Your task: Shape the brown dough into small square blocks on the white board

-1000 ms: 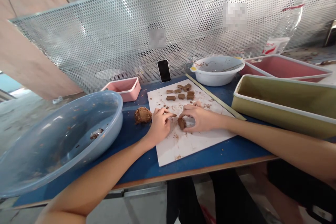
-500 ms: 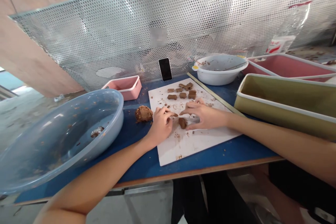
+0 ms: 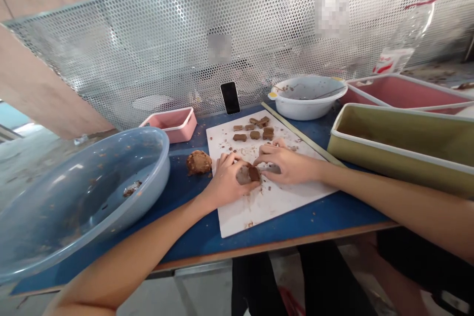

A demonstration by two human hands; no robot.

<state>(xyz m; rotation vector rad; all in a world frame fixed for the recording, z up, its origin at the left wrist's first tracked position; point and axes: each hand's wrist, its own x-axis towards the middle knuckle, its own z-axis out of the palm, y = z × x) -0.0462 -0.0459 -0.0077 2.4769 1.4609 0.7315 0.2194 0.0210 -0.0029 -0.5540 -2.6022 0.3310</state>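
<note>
A blue basin (image 3: 157, 185) is standing at the far left, its rim reaching near a pink box (image 3: 185, 131). A rough brown lump (image 3: 199, 162) is sitting on the desk (image 3: 311, 217) just beside the left hand (image 3: 227, 180). The left grip is holding the block (image 3: 254, 174) between thumb and forefinger. The block, small, dark brown and squarish, is resting on the white board (image 3: 237, 217), between both hands. Beyond it, brown pieces (image 3: 255, 135) are lying in short rows. Below, the board's near part is showing crumbs, and a blue strip of desk is running between its edge and the desk's front edge. The right hand (image 3: 285, 165) is hovering at the block's right, its grip standing apart; contact is unclear. A stick (image 3: 303, 136) is lying along the board's right edge. Farther right, a bottle (image 3: 402, 44) is bearing a red-and-white label (image 3: 390, 61), its writing too small to read.
</note>
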